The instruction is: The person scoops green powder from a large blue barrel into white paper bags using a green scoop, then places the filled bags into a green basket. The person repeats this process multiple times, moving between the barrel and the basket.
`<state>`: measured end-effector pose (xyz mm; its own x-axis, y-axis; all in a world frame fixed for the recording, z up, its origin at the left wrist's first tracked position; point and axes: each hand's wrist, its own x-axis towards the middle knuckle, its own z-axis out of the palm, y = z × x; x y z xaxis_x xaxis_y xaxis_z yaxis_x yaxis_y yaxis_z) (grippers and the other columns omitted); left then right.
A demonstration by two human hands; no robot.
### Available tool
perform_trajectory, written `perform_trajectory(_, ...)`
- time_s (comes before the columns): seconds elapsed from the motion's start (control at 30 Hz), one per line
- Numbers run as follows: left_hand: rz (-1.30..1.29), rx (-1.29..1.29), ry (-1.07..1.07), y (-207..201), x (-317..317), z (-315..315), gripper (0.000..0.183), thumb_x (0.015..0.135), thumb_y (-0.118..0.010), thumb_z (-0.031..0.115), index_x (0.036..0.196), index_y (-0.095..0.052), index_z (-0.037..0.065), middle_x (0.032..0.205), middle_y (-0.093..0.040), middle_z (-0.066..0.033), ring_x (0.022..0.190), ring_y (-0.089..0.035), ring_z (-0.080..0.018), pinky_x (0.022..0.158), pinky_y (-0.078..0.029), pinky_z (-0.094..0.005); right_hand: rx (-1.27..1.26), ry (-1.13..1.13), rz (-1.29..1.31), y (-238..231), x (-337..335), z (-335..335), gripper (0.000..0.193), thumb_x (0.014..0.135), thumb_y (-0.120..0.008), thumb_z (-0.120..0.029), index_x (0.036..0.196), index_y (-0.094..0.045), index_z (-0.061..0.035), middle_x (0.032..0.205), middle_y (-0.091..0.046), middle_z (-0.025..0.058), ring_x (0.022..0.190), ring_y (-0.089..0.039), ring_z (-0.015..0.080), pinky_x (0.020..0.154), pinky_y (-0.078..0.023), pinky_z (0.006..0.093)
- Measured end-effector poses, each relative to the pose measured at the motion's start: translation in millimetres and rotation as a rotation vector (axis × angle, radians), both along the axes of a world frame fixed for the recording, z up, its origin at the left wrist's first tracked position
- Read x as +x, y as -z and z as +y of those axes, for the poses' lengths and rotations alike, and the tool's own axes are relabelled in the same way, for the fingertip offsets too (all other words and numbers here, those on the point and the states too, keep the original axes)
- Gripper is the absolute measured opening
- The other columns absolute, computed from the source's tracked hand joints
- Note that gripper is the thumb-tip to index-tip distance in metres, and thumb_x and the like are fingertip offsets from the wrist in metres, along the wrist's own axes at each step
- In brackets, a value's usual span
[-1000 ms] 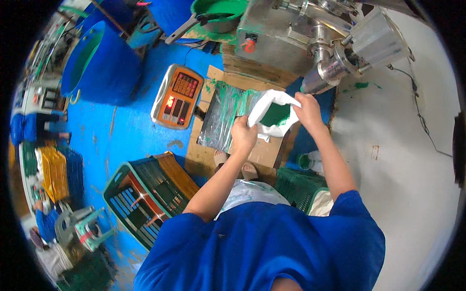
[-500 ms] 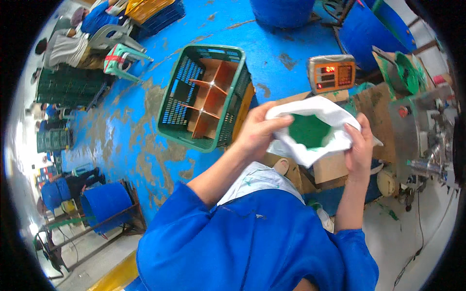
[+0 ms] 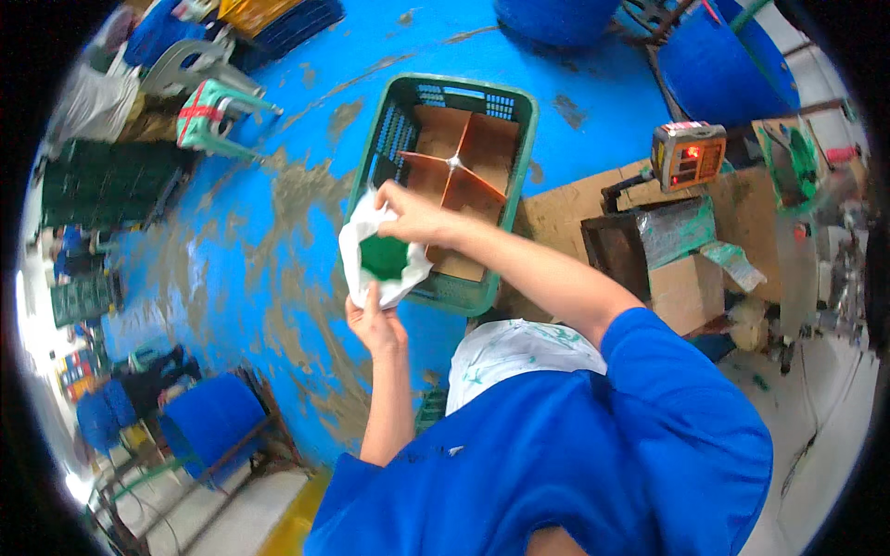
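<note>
A white bag (image 3: 350, 252) with its mouth open holds green powdery-looking material (image 3: 384, 258). My left hand (image 3: 375, 326) is closed on the bag's near rim, with the thumb over the edge. On the far rim, my right hand (image 3: 408, 215) pinches the white edge, its forearm reaching across the crate. The bag hangs over the left side of a green plastic crate (image 3: 531, 139). Inside that crate, crossed brown dividers (image 3: 484, 139) form compartments, and their near part is hidden by the bag and my right arm.
To the right, a weighing scale (image 3: 688, 156) with a lit display stands beside cardboard (image 3: 556, 208) and an open box (image 3: 686, 292). Blue drums (image 3: 728, 69) stand at the back right. A light-green stool (image 3: 218, 116) is at the left, near seated people.
Both hands have carried the bag leftward, from near the scale to over the crate's left side. My right arm now crosses the crate. The view has turned to the right.
</note>
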<state>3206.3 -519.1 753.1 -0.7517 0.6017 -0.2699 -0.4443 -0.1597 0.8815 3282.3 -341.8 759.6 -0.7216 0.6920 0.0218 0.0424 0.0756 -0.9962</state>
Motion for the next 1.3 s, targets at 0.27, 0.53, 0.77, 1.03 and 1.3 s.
perform_trajectory(0.27, -0.093, -0.573, 0.135, 84, -114, 12, 0.013, 0.073, -0.053, -0.009, 0.077, -0.044, -0.002, 0.087, -0.054, -0.0168, 0.078, -0.058, -0.0297, 0.068, -0.051, -0.0444, 0.339, 0.087, -0.506, 93, -37, 25, 0.033, 0.07, -0.06, -0.008, 0.097, -0.042, -0.0053, 0.078, -0.058, 0.0196, 0.077, -0.06, 0.0367, 0.059, -0.049, 0.0453)
perform_trajectory(0.53, 0.804, -1.068, 0.688, 84, -123, 73, 0.015, 0.072, -0.057, 0.01, 0.074, -0.047, -0.001, 0.065, -0.05, -0.0124, 0.047, -0.045, -0.0194, 0.031, -0.034, -0.0309, 0.373, 0.451, -0.395, 29, 122, 68, 0.028, 0.079, -0.055, -0.02, 0.099, -0.045, -0.0028, 0.081, -0.059, 0.0224, 0.076, -0.06, 0.0388, 0.063, -0.048, 0.0484)
perform_trajectory(0.77, 1.397, -0.868, 0.785, 72, -34, 222, 0.019, 0.073, -0.06, 0.017, 0.079, -0.053, 0.001, 0.071, -0.055, -0.0123, 0.054, -0.05, -0.0215, 0.031, -0.037, -0.0323, -0.089, 1.683, 0.061, 60, 437, -84, 0.024, 0.084, -0.057, -0.03, 0.081, -0.059, -0.006, 0.074, -0.062, 0.0121, 0.065, -0.057, 0.0247, 0.059, -0.044, 0.037)
perform_trajectory(1.03, 1.48, -0.47, 1.548, 37, 328, 248, 0.014, 0.077, -0.061, 0.013, 0.085, -0.052, 0.006, 0.077, -0.058, -0.0094, 0.055, -0.053, -0.0196, 0.033, -0.04, -0.0319, -0.835, 2.8, -0.937, 170, 609, -525, 0.022, 0.082, -0.055, -0.022, 0.085, -0.057, -0.0006, 0.09, -0.057, 0.0192, 0.088, -0.055, 0.0357, 0.076, -0.045, 0.0442)
perform_trajectory(1.3, 1.803, -0.159, 2.262, 43, 568, 84, 0.013, 0.077, -0.061, 0.014, 0.084, -0.057, 0.004, 0.072, -0.06, -0.0099, 0.068, -0.059, -0.0196, 0.053, -0.046, -0.0318, -1.802, 1.785, -0.974, 242, 532, -647, 0.035, 0.081, -0.056, -0.026, 0.105, -0.051, -0.0009, 0.107, -0.058, 0.0189, 0.1, -0.058, 0.032, 0.083, -0.049, 0.041)
